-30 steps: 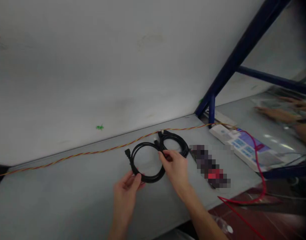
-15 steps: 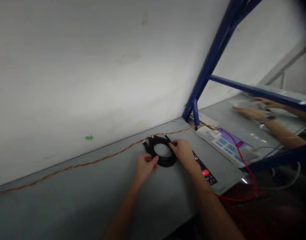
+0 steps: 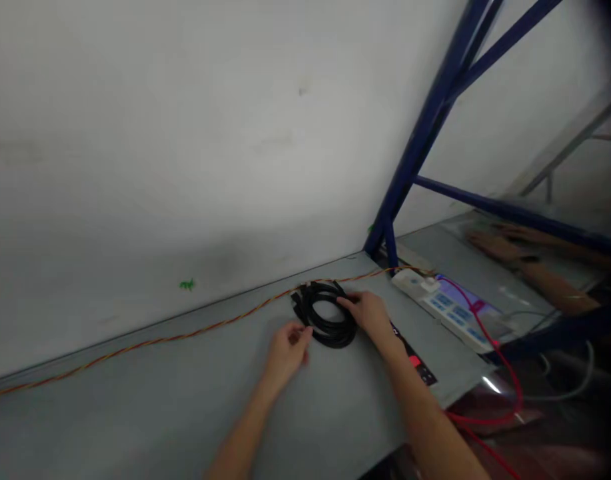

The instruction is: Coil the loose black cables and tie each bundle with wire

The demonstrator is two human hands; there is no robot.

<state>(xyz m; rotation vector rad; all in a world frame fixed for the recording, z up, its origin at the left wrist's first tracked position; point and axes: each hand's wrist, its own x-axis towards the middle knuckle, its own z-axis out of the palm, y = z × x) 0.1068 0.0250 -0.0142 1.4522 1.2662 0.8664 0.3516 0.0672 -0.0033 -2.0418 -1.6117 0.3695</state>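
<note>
A coiled black cable (image 3: 337, 335) lies on the grey tabletop, with its dark plug ends at the upper left of the coil. My right hand (image 3: 370, 319) pinches the right side of the coil between thumb and fingers. At the coil's lower left is my left hand (image 3: 285, 350), its fingers loosely curled and a gap between thumb and forefinger. Its fingertips are close to the cable's edge; whether they touch it I cannot tell. Partly hidden by my right forearm is a phone (image 3: 425, 375) with a lit dark screen and a red button.
A twisted red-yellow wire (image 3: 185, 335) runs along the wall to a white power strip (image 3: 442, 307). A red cable (image 3: 508, 363) hangs over the table's right edge. The blue metal frame (image 3: 410, 147) stands at right. Beyond it, another person's forearm (image 3: 550, 283) rests over the neighbouring table.
My left hand has drawn slightly left, off the coil's lower-left edge. My right hand stays on the cable. The whole view has shifted, so everything sits a little lower.
</note>
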